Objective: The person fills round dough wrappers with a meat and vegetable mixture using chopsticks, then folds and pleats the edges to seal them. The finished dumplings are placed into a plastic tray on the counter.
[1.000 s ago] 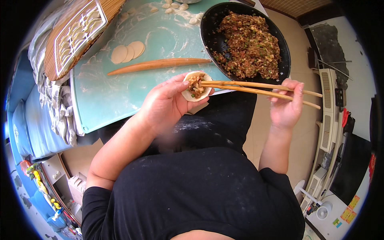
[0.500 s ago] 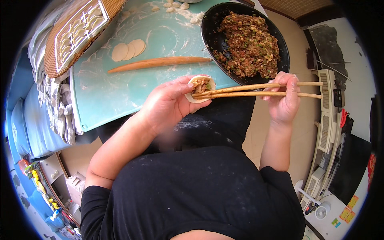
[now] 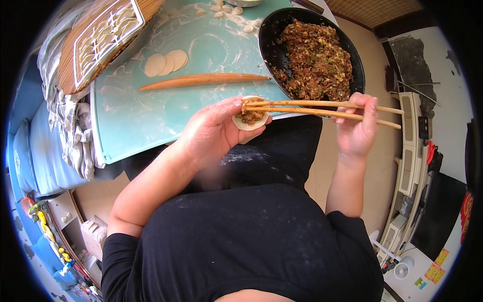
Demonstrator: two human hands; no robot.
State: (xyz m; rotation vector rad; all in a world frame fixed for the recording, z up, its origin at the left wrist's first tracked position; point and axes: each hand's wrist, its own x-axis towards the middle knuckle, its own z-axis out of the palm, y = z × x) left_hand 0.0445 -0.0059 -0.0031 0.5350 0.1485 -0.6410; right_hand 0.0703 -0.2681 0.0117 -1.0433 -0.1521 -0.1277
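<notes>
My left hand [image 3: 216, 123] cups a round dumpling wrapper [image 3: 254, 125] with minced filling [image 3: 246, 117] on it, just past the near edge of the green mat. Long wooden chopsticks [image 3: 302, 107] are gripped in my right hand [image 3: 356, 117]. Their tips rest on the filling, toward the far side of the wrapper. Beyond my right hand stands a black pan [image 3: 274, 50] heaped with chopped meat and vegetable filling [image 3: 317, 60]. A tapered wooden rolling pin [image 3: 201, 80] lies on the mat, with several rolled wrappers [image 3: 155, 65] overlapping behind it.
The floured green mat [image 3: 121, 126] covers the table. A white tray of shaped dumplings [image 3: 108, 43] sits on a woven round board [image 3: 70, 65] at the far left. Small dough pieces [image 3: 219, 9] lie at the back. Crumpled cloth [image 3: 78, 136] hangs beside the mat's left edge.
The chopstick tips have shifted from the near part of the filling to its far side. The filling looks more spread over the wrapper, which my left hand still holds in about the same place.
</notes>
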